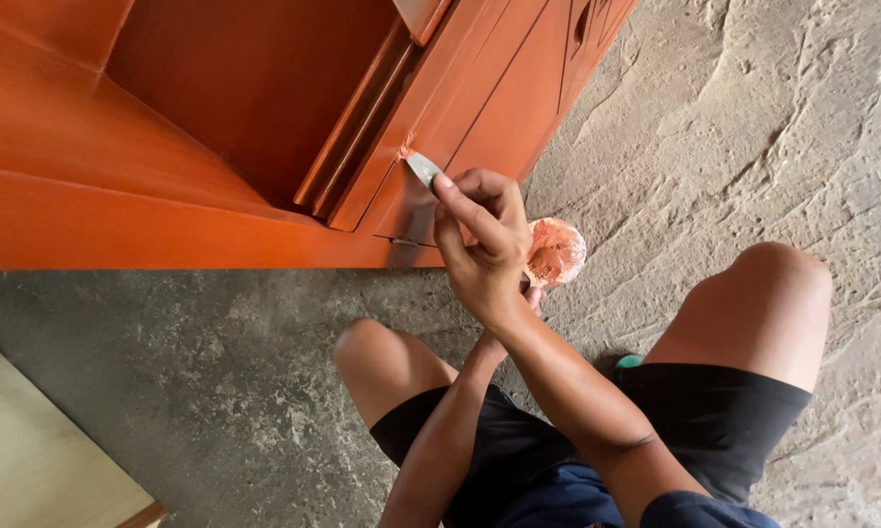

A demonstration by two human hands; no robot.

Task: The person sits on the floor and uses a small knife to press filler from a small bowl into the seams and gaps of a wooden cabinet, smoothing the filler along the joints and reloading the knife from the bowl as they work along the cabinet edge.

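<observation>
Blade [423,167] beyond right hand [480,249] grip, against orange door [480,98]

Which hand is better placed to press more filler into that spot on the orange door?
Probably the right hand: it holds the putty knife, blade tip already at the filler patch. The left hand, mostly hidden, holds the filler lump.

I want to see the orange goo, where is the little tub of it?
In the head view, the small round tub of orange paste sits right of centre, held in the left hand just behind the right hand, above the grey concrete floor.
</observation>
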